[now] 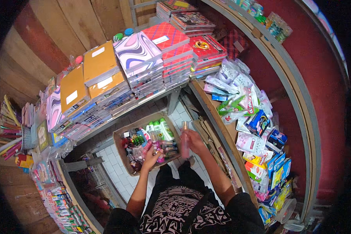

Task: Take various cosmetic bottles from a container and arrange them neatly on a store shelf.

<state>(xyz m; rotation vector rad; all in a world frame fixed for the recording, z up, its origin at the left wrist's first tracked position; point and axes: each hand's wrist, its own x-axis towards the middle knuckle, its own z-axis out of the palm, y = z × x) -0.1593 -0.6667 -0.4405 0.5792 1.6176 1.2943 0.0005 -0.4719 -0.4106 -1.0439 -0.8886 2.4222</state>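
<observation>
Below me a cardboard box (115,146) full of bottles sits on the white tiled floor. My right hand (195,141) grips a slim pink see-through bottle (185,147) with a clear cap, upright just beyond the box's right side. Over the front part of the box, my left hand (152,159) has its fingers around a pink bottle (146,148), partly hidden by the hand. Green-and-white bottles (163,128) stand in the box's far right corner. Dark and red bottles (128,140) fill its left side.
Stacked notebooks (102,67) cover the shelf ahead. Along the right, a wooden-edged shelf (222,137) carries plastic packets (253,143). Flattened cardboard (206,134) leans beneath it. Small packaged goods (58,204) line the left shelf, near a basket of long, thin items (27,137).
</observation>
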